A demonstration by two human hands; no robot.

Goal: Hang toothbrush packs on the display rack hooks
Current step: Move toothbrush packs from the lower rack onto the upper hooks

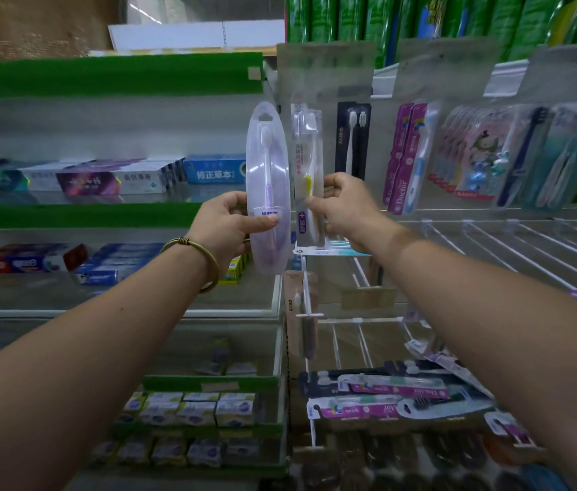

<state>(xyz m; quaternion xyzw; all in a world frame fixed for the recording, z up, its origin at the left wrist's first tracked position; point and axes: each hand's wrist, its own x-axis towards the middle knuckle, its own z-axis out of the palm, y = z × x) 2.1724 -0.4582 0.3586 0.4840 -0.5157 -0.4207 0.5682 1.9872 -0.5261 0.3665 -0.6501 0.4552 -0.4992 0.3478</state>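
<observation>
Oval clear-plastic toothbrush pack (pixel 267 164) with purple brush inside, held upright in front of the shelving, just left of the rack's leftmost column of hanging goods. Gripped by left hand (pixel 225 221) round the lower third, thumb across the printed front, fingers curled behind. Long axis vertical; hang hole at the very top, so at the far end from the grip and well above the knuckles.

Right hand (pixel 343 207) just beside, pinching the lower part of a flat rectangular clear pack with a white-and-yellow brush (pixel 307 154), also upright, edges of the two packs almost touching. On a hook or not: impossible to tell, top end lost under a grey translucent label flap (pixel 326 69).

Further right, black card pack (pixel 352 140) and magenta card packs (pixel 404 154) hanging. Below them, bare white wire hooks (pixel 513 251) pointing out toward the viewer.

Judged next: lifting and shifting the oval pack rightward to bring the top hole onto a hook tip, a job for the left hand. With the hold so low, top end likely to wobble during threading.
</observation>
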